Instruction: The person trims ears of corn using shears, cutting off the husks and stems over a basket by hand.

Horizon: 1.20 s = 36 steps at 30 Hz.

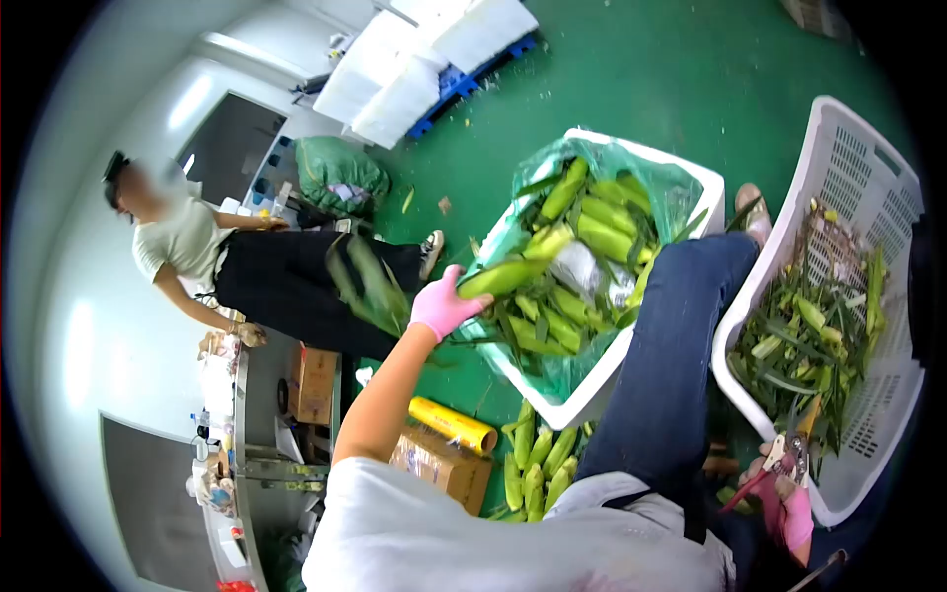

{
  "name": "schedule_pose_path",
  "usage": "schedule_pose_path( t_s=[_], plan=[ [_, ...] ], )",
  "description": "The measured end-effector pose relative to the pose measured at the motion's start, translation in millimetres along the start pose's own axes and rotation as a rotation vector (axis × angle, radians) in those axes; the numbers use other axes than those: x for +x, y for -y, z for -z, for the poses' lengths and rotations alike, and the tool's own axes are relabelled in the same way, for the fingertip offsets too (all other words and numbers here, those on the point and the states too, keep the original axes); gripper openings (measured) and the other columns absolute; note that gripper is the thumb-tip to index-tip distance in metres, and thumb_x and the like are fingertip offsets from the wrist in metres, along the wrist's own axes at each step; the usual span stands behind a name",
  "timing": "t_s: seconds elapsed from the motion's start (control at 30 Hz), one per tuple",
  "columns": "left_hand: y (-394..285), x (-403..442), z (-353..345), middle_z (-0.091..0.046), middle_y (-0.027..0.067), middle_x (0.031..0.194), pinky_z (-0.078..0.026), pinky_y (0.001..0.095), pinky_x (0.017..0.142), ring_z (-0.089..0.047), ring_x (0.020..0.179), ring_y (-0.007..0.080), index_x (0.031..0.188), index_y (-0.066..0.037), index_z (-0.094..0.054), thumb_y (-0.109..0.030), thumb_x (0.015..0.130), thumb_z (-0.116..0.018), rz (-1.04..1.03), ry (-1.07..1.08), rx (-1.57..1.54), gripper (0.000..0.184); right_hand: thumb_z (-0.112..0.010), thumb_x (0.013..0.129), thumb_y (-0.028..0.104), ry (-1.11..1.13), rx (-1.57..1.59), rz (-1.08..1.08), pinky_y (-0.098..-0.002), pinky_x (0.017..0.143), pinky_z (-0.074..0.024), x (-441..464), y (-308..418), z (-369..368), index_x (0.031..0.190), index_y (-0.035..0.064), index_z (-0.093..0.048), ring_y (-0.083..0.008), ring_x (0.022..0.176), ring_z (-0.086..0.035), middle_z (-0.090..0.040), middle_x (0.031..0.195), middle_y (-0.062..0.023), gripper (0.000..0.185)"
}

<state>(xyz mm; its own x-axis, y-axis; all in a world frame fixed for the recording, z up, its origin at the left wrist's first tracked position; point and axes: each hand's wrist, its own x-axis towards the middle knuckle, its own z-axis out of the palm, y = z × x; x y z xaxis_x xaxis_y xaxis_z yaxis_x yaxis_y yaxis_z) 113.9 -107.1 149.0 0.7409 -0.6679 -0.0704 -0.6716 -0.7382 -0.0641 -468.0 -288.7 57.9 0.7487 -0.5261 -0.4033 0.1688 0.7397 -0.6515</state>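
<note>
My left hand (446,306), in a pink glove, is closed around a green ear of corn (505,277) over the edge of a white foam box (681,176). Blurred long leaves (367,284) stick out on the other side of that hand. Inside the box, a green plastic liner (538,163) surrounds several husked ears (607,235) and a silvery-white plastic pack (582,268). At the lower right, my right hand (792,513), also pink-gloved, grips red-handled pruning shears (774,472). They are beside a white plastic crate (732,380) holding cut leaves and husk scraps (804,331).
Trimmed ears (538,469) lie in a pile below the foam box. Close by are a cardboard box (444,464) and a yellow roll (452,424). Another person (197,237) stands at the left by a metal table (258,414). White foam boxes (414,69) rest on a blue pallet (473,84).
</note>
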Motion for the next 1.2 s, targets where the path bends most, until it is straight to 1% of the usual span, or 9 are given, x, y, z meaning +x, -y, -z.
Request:
schedule_pose_path(
  t_s=[0.1,0.23,0.33,0.5,0.83,0.9,1.0,1.1,1.2],
  plan=[
    [-17,12,14,-0.071,0.0119,0.118,-0.053,0.0337,0.092,-0.067,0.105,0.0215,0.144,0.000,-0.048,-0.041,0.089,-0.078,0.054,0.139,-0.979,0.075,-0.078,0.080,0.034,0.028,-0.106,0.040,-0.0385,0.085,-0.0551,12,24,6,0.135,-0.0007,-0.049,-0.0261,0.093,-0.068,-0.067,0.101,-0.0121,0.071],
    [-173,-20,55,-0.058,0.0076,0.136,-0.049,0.0297,0.099,-0.058,0.118,0.0165,0.153,0.003,-0.036,-0.030,0.088,-0.081,-0.329,0.383,-1.235,0.085,-0.081,0.073,0.013,0.023,-0.344,0.065,-0.0292,0.092,-0.0466,19,70,4,0.142,0.0031,-0.045,-0.0152,0.103,-0.057,-0.060,0.114,-0.0060,0.079],
    [-277,-40,45,-0.057,0.0110,0.140,-0.046,0.0321,0.106,-0.054,0.126,0.0173,0.156,0.006,-0.029,-0.027,0.083,-0.087,-0.477,0.493,-1.169,0.098,-0.082,0.079,0.019,-0.047,-0.714,0.153,-0.0375,0.097,-0.0487,22,118,-4,0.147,-0.0008,-0.036,-0.0218,0.115,-0.056,-0.057,0.122,-0.0146,0.084],
    [-388,-93,30,-0.071,0.0181,0.110,-0.057,0.0386,0.087,-0.071,0.101,0.0347,0.140,-0.008,-0.056,-0.027,0.071,-0.090,-0.927,-0.126,-0.364,0.079,-0.082,0.079,0.027,-0.200,-1.139,0.587,-0.0338,0.085,-0.0556,25,121,60,0.149,-0.0077,-0.032,-0.0272,0.092,-0.068,-0.063,0.114,-0.0194,0.092],
    [-433,-90,-19,-0.070,0.0186,0.115,-0.058,0.0394,0.084,-0.071,0.099,0.0356,0.138,-0.010,-0.058,-0.025,0.071,-0.089,-1.022,0.070,-0.386,0.075,-0.077,0.077,0.028,-0.411,-1.038,0.355,-0.0384,0.085,-0.0551,54,85,116,0.122,-0.0009,-0.060,-0.0295,0.089,-0.069,-0.070,0.094,-0.0143,0.056],
    [-433,-83,-21,-0.069,0.0145,0.123,-0.053,0.0356,0.095,-0.068,0.110,0.0276,0.141,-0.004,-0.055,-0.025,0.075,-0.088,-0.923,0.430,-0.614,0.077,-0.074,0.081,0.027,-0.427,-1.111,0.527,-0.0355,0.077,-0.0566,59,68,128,0.112,-0.0023,-0.063,-0.0246,0.081,-0.069,-0.068,0.087,-0.0140,0.044],
    [-431,-66,-38,-0.059,0.0100,0.137,-0.040,0.0348,0.111,-0.054,0.128,0.0211,0.146,0.003,-0.048,-0.043,0.080,-0.085,-0.677,1.145,-1.173,0.088,-0.067,0.092,0.018,-0.197,-0.178,0.379,-0.0311,0.058,-0.0531,44,78,113,0.095,0.0049,-0.060,-0.0136,0.059,-0.060,-0.062,0.074,-0.0056,0.015],
    [-438,-83,-38,-0.057,0.0123,0.140,-0.039,0.0338,0.111,-0.053,0.129,0.0214,0.148,0.004,-0.045,-0.050,0.092,-0.071,-0.537,1.104,-1.342,0.082,-0.070,0.092,0.021,-0.203,0.330,0.138,-0.0331,0.060,-0.0539,47,91,113,0.093,0.0037,-0.062,-0.0179,0.061,-0.063,-0.063,0.074,-0.0056,0.019],
    [-456,-91,-31,-0.058,0.0115,0.137,-0.040,0.0320,0.109,-0.054,0.125,0.0195,0.147,0.003,-0.045,-0.036,0.097,-0.071,-0.801,0.748,-1.150,0.069,-0.069,0.091,0.020,-0.437,0.116,0.209,-0.0348,0.060,-0.0532,31,91,113,0.093,0.0036,-0.063,-0.0203,0.065,-0.064,-0.062,0.073,-0.0068,0.017]
  ],
)
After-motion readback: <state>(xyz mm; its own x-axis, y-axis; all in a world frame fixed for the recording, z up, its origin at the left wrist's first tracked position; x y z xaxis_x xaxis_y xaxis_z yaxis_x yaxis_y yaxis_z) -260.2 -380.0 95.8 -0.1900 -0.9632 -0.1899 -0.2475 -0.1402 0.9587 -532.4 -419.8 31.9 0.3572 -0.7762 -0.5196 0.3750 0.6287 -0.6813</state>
